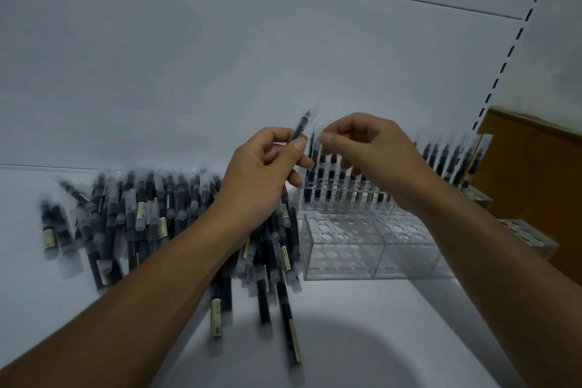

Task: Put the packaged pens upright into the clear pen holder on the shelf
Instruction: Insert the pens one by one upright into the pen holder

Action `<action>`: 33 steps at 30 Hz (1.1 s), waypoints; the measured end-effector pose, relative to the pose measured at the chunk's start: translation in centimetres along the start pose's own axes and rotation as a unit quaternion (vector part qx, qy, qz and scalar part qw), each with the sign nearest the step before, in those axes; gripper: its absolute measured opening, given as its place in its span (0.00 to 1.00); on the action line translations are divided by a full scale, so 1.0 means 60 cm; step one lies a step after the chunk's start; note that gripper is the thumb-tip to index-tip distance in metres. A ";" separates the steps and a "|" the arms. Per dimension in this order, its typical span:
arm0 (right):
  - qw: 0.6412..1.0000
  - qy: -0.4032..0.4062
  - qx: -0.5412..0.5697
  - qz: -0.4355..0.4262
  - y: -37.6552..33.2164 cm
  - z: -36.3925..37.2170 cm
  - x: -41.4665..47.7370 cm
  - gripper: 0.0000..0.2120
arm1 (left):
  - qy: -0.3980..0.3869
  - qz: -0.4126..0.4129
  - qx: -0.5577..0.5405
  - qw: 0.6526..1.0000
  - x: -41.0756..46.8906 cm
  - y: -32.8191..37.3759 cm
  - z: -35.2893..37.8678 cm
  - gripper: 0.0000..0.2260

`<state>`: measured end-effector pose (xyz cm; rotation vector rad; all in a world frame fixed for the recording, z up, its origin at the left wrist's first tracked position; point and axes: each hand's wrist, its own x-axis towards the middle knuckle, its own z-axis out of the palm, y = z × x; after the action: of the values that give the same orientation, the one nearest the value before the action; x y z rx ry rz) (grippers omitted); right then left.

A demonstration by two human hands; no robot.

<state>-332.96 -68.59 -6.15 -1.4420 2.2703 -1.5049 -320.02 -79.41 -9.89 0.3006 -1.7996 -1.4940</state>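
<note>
Packaged pen [298, 131], prob. light, stiff, w/ slippery film: left hand [264, 173] fingers clamp its barrel, right hand [371, 154] fingers pinch a clear sleeve tip [320, 132].

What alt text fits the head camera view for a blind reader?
A person's left hand holds a packaged pen while the right hand pinches a clear wrapper beside it. Below lie a pile of packaged pens and a clear pen holder with pens standing in its back row.

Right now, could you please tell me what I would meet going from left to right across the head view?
Loose pile of packaged pens → left hand → packaged pen it holds → right hand → brown box.
</note>
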 end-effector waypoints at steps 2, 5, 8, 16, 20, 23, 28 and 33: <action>0.997 -0.025 0.065 -0.012 -0.012 -0.001 -0.010 0.07 | -0.010 0.006 0.012 1.000 -0.001 -0.003 0.002 0.05; 0.995 -0.028 0.092 -0.020 -0.019 0.005 -0.015 0.04 | -0.032 0.016 0.027 0.999 -0.001 -0.005 0.005 0.04; 0.992 -0.015 0.125 -0.006 -0.019 0.004 -0.014 0.04 | -0.047 0.001 0.019 0.999 0.001 -0.006 0.003 0.05; 0.991 0.126 0.033 0.005 0.007 -0.048 0.010 0.06 | -0.118 0.030 0.460 0.879 0.004 -0.037 -0.025 0.10; 0.993 0.117 -0.015 0.000 0.019 -0.039 0.019 0.05 | -0.166 0.017 0.535 0.829 0.001 -0.038 -0.026 0.15; 0.991 0.121 -0.050 -0.016 0.016 -0.032 0.029 0.06 | -0.177 0.005 0.555 0.813 0.002 -0.037 -0.028 0.17; 0.988 0.081 -0.129 -0.024 0.009 -0.027 0.041 0.05 | -0.197 -0.032 0.556 0.807 0.008 -0.034 -0.030 0.17; 0.983 -0.015 -0.184 0.018 0.022 0.001 0.036 0.07 | -0.208 -0.043 0.570 0.794 0.012 -0.033 -0.037 0.16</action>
<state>-335.00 -70.08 -6.26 -1.4779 2.6435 -1.0828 -319.59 -82.05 -11.33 0.6641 -2.9228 -0.3139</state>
